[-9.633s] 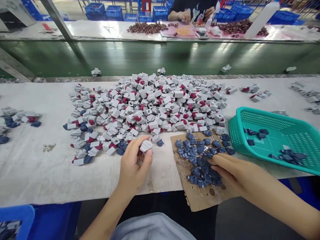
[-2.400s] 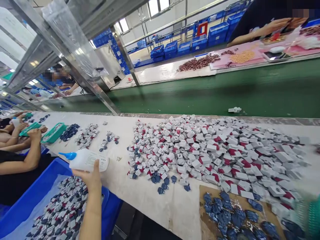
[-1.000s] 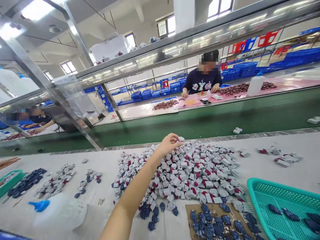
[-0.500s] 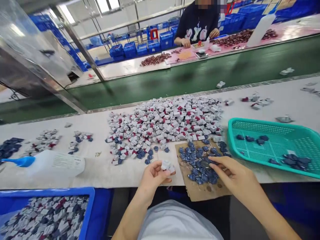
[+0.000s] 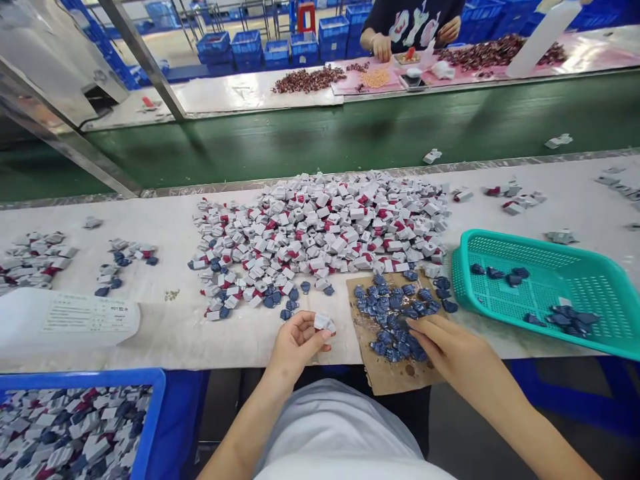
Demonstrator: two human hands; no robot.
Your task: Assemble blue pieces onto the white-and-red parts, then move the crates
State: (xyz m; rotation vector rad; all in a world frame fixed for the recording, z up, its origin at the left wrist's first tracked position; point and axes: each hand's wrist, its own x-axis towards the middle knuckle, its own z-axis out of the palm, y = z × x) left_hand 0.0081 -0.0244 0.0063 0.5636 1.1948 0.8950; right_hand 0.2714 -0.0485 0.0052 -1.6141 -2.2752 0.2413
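In my left hand (image 5: 297,343) a small light-grey plastic piece (image 5: 325,323) is pinched between thumb and fingers, just above the table's front edge. My right hand (image 5: 455,350) reaches over a brown cardboard sheet (image 5: 397,381), its thumb and forefinger closed at a dark blue piece (image 5: 403,324). Several small dark blue pieces (image 5: 383,300) lie spread on the cardboard, among wet, shiny patches. Behind both hands rises a large heap of grey pieces (image 5: 330,230), some with dark red or blue parts.
At right stands a green basket (image 5: 545,243) holding a few dark blue pieces. A white bottle (image 5: 75,320) lies at left, above a blue crate (image 5: 156,427) full of pieces. Beyond the green strip (image 5: 300,143), a person (image 5: 413,30) sits at another bench.
My view has tilted down and shifted slightly. My right thumb and forefinger have drawn together over the blue pieces. The left hand still holds the grey piece, now turned a little.
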